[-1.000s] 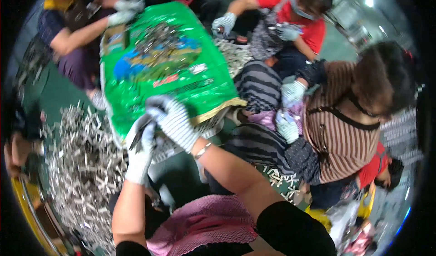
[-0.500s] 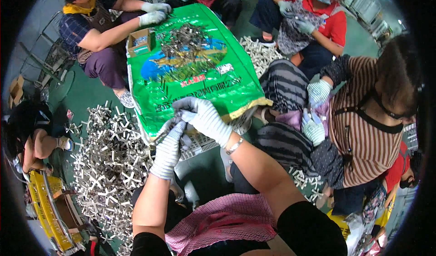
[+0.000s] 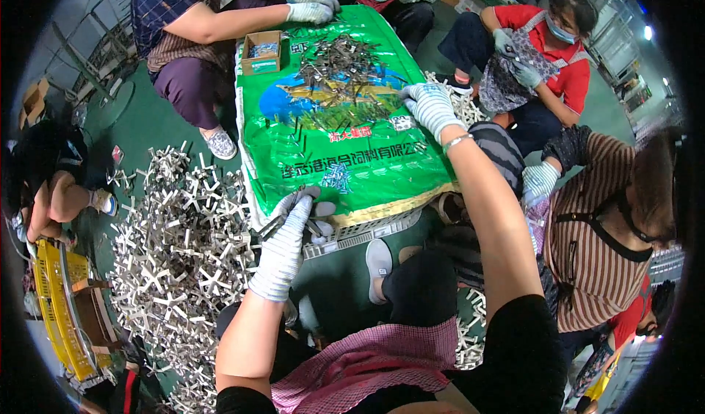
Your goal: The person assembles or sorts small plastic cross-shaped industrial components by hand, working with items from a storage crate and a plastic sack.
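My left hand, in a striped white glove with grey-stained fingers, is at the near left corner of a green printed sack. Its fingers are closed on a thin dark metal piece, partly hidden by the glove. My right hand, gloved alike, reaches over the sack's right side with fingers stretched out, beside a heap of dark metal pieces. Nothing shows in that hand. A small cluster of blue-and-white bits lies on the sack near my left hand.
A cardboard box of small blue parts sits at the sack's far left. The sack covers a white plastic crate. Pale cross-shaped pieces are heaped on the floor at left. Co-workers sit around; one gloved hand rests on the far edge.
My hands were together at the sack's near edge. The right has moved away, far and to the right, toward the dark heap; the left stays near the corner. The blue-and-white cluster is now uncovered.
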`<state>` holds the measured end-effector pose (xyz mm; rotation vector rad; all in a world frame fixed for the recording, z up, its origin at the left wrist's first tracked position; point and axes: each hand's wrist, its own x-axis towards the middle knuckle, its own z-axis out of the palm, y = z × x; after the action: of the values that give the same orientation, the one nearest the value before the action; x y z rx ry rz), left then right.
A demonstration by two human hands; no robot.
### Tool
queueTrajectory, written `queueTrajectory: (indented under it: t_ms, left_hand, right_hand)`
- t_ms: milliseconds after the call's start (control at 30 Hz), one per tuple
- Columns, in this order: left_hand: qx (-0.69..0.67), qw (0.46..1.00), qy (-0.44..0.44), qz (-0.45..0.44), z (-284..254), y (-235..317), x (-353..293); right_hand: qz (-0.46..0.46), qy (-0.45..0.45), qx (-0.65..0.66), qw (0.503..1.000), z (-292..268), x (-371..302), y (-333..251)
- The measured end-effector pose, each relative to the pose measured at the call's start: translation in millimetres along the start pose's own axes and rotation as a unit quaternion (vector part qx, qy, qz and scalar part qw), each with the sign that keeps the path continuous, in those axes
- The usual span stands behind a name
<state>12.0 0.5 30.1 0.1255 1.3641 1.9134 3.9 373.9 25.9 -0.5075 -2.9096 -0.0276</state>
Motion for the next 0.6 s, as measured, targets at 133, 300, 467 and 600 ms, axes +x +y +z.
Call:
queueTrajectory:
  t_ms: [133,300,467,600]
  left_hand:
    - [0.006,1.000,-0.008,-0.006,-1.5,4.0,0.8]
    - [0.023,1.000,-0.012,-0.013,-0.9,-0.2,3.1]
    - [0.086,0.996,-0.004,-0.016,10.0,1.0,2.2]
    - [0.052,0.998,-0.017,0.018,-1.6,-5.7,0.3]
  right_hand:
    - [-0.007,-0.062,-0.078,0.995,23.9,19.3,4.9]
    - [0.042,0.007,0.001,0.999,18.7,7.7,8.8]
    - [0.023,0.125,0.389,0.912,-39.6,-66.1,-67.0]
    - [-0.114,-0.047,0.602,0.789,-41.0,-120.8,-169.8]
